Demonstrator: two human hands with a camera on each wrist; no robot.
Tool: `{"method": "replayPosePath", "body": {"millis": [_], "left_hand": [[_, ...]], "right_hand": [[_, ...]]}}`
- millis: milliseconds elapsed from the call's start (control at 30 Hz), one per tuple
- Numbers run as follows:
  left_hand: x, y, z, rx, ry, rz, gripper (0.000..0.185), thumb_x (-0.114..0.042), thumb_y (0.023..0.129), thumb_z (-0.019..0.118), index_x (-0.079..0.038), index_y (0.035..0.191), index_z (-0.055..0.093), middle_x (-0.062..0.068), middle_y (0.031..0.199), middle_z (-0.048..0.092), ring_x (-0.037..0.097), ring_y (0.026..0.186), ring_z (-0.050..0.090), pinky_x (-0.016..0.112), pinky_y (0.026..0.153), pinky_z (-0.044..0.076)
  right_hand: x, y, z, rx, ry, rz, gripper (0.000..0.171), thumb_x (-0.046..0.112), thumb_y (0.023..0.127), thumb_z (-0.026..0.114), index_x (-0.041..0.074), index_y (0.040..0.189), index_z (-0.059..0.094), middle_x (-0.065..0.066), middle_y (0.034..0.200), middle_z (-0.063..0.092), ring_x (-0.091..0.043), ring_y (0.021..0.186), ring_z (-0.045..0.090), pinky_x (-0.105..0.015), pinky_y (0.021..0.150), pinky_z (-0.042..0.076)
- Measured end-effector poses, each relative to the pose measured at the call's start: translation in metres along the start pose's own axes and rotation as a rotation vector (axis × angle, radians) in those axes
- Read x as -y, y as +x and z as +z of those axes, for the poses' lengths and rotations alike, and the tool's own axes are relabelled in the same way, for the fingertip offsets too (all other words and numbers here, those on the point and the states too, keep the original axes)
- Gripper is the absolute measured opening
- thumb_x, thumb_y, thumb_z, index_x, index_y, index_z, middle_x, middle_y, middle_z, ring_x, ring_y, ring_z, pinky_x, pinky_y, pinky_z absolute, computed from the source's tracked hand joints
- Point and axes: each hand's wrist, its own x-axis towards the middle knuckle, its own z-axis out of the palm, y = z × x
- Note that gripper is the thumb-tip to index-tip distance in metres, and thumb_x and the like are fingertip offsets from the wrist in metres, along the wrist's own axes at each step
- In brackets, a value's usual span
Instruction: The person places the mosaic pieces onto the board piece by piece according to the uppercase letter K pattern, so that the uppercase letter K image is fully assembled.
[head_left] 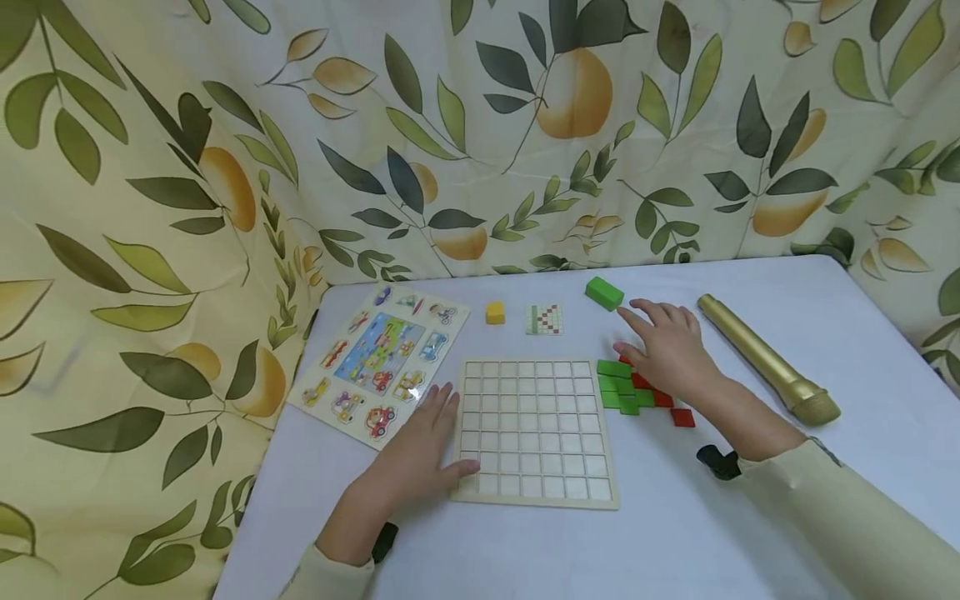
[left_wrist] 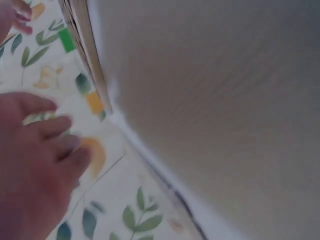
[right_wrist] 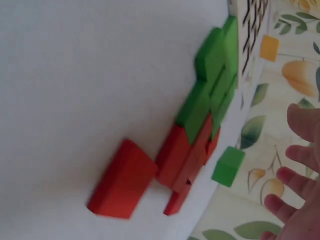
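Right hand [head_left: 667, 350]: fingers spread and relaxed, gripping nothing; it hovers over the far edge of the pile of blocks [head_left: 628, 390], palm down.

Left hand [head_left: 420, 454]: flat and open, fingers straight, resting on the table against the left edge of the grid board [head_left: 534, 429].

Blocks: small green and red cubes lying packed together just right of the board, green ones nearest it, red ones [right_wrist: 187, 157] behind; one red block [right_wrist: 122, 180] lies a little apart. Probably painted wood: light, stiff, smooth-sided, not fragile. Best pinched by two opposite side faces; those packed inside the cluster offer only their tops, so an outer or stray one is the easier take.

Grid board: pale wooden tray of square cells, all cells bare; light enough to slide, hence likely steadied by the left hand.

Around: lone green block [head_left: 604, 293] beyond the right fingertips; yellow cube [head_left: 495, 312]; pattern card [head_left: 544, 319]; vehicle puzzle board [head_left: 378, 362] at left; gold microphone [head_left: 768, 360] lying just right of the right hand, close enough to be knocked. Leaf-print curtain [head_left: 480, 133] behind.
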Motion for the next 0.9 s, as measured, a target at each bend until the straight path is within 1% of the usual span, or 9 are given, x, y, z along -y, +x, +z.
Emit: {"method": "replayPosePath", "body": {"millis": [100,167,300,467,600,667,733,800,900], "left_hand": [[0.002,-0.009,0.01,0.022,0.013,0.004,0.103,-0.065,0.09,0.062,-0.007,0.162,0.015,0.007,0.169,0.003,0.025,0.154,-0.003,0.046,0.122,0.016],[0.001,-0.013,0.013,0.029,0.031,0.003,0.104,-0.066,0.09,0.062,-0.006,0.161,0.016,0.008,0.169,0.003,0.027,0.154,-0.003,0.046,0.122,0.015],[-0.001,-0.015,0.014,0.052,0.087,-0.011,0.107,-0.067,0.088,0.062,-0.003,0.161,0.017,0.012,0.168,0.005,0.031,0.154,0.0,0.047,0.122,0.016],[-0.004,-0.018,0.016,0.134,0.125,-0.032,0.103,-0.064,0.091,0.061,0.002,0.159,0.02,0.017,0.167,0.011,0.034,0.153,0.006,0.049,0.121,0.02],[-0.005,-0.02,0.016,0.168,0.158,-0.044,0.098,-0.061,0.094,0.059,0.002,0.158,0.021,0.017,0.167,0.012,0.033,0.153,0.009,0.047,0.121,0.021],[-0.005,-0.02,0.017,0.173,0.168,-0.04,0.097,-0.059,0.095,0.06,0.003,0.158,0.022,0.018,0.166,0.013,0.033,0.153,0.01,0.047,0.121,0.022],[-0.005,-0.021,0.016,0.177,0.169,-0.037,0.096,-0.058,0.095,0.06,0.004,0.157,0.022,0.019,0.166,0.013,0.034,0.153,0.011,0.047,0.12,0.022],[-0.005,-0.021,0.017,0.178,0.16,-0.035,0.096,-0.057,0.095,0.06,0.005,0.157,0.021,0.019,0.166,0.014,0.034,0.153,0.012,0.047,0.12,0.024],[-0.004,-0.021,0.017,0.181,0.147,-0.035,0.096,-0.056,0.096,0.06,0.004,0.158,0.02,0.019,0.166,0.014,0.034,0.153,0.012,0.047,0.12,0.024]], "right_hand": [[-0.001,0.0,0.011,0.025,0.008,-0.012,0.062,0.024,0.094,0.073,0.001,0.146,0.05,-0.025,0.15,0.04,-0.052,0.136,0.029,-0.072,0.111,0.011],[-0.001,0.001,0.019,0.041,0.009,-0.017,0.058,0.025,0.094,0.073,0.001,0.143,0.053,-0.024,0.149,0.041,-0.051,0.135,0.03,-0.072,0.112,0.011],[-0.001,0.003,0.031,0.07,0.005,-0.017,0.047,0.024,0.095,0.071,0.001,0.135,0.062,-0.024,0.147,0.045,-0.05,0.135,0.032,-0.072,0.112,0.009],[0.0,0.006,0.04,0.116,-0.001,-0.007,0.032,0.021,0.096,0.07,0.001,0.121,0.071,-0.024,0.144,0.048,-0.051,0.134,0.033,-0.074,0.111,0.008],[0.0,0.009,0.043,0.114,0.027,0.012,0.024,0.016,0.095,0.07,0.001,0.114,0.073,-0.025,0.139,0.051,-0.052,0.133,0.034,-0.073,0.112,0.008],[0.001,0.01,0.043,0.098,0.053,0.021,0.02,0.013,0.094,0.071,0.001,0.11,0.073,-0.025,0.135,0.054,-0.051,0.13,0.037,-0.071,0.111,0.013],[0.002,0.012,0.044,0.085,0.078,0.024,0.018,0.01,0.093,0.072,0.0,0.107,0.073,-0.024,0.126,0.06,-0.048,0.122,0.044,-0.066,0.107,0.027],[0.004,0.012,0.043,0.083,0.115,0.028,0.016,0.007,0.092,0.073,-0.001,0.105,0.072,-0.022,0.115,0.065,-0.043,0.11,0.052,-0.059,0.097,0.039],[0.006,0.013,0.04,0.107,0.168,0.024,0.013,0.004,0.092,0.072,-0.002,0.103,0.071,-0.016,0.098,0.07,-0.033,0.092,0.059,-0.049,0.081,0.049]]}}
